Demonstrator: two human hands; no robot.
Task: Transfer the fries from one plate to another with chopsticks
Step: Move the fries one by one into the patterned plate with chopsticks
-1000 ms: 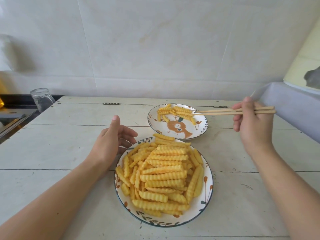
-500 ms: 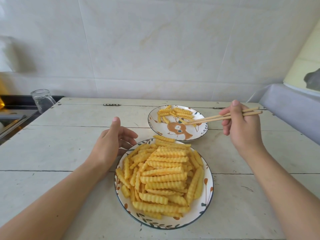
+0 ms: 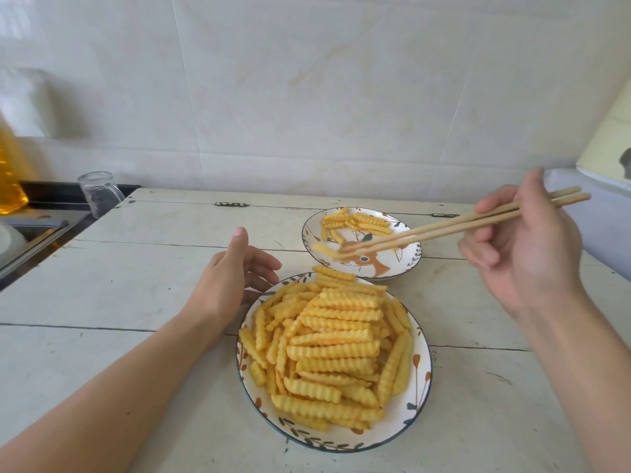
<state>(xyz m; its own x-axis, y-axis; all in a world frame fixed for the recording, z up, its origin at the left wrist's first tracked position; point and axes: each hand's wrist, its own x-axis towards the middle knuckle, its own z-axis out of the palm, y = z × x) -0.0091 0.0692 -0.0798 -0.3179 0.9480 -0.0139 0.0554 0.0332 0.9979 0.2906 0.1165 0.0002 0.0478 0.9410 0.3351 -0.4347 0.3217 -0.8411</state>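
Now between picks: right hand (image 3: 526,244) gripping chopsticks (image 3: 454,226), tips low over the far plate (image 3: 409,264), near a blurred fry (image 3: 322,250). Near plate (image 3: 421,380) (heaped with fries (image 3: 336,349), mostly crosswise) just nearer than the tips. Left hand (image 3: 228,281) relaxed, empty, touching its rim. Pale wooden table (image 3: 136,285), tiled wall behind.

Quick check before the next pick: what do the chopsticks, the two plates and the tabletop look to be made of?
Chopsticks: pale, matte, likely bare wood or bamboo.
Near plate and far plate: glossy white with painted leaf motifs, likely glazed ceramic; melamine is possible.
Tabletop: whitewashed wooden planks, with visible seams, scuffs and metal hinges.
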